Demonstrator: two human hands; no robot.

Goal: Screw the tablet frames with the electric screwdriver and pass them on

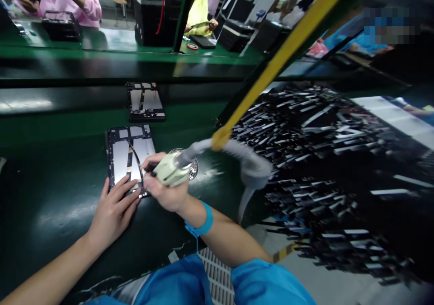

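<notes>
An opened tablet, with silver battery panels and black edges, lies on the green bench in front of me. My left hand rests on its lower part with the fingers stretched out. In my right hand is a pale green electric screwdriver, gripped over the tablet's right side; its tip is hidden by my fingers. A dark flat cable arches up from the tablet beside my right fingers. Partly behind the screwdriver sits a round dish of small screws.
A second opened tablet lies farther back. From a yellow strap hangs the screwdriver's grey cord. Many narrow parts stand in dark holders at right. Across the bench, people work beside black stacks.
</notes>
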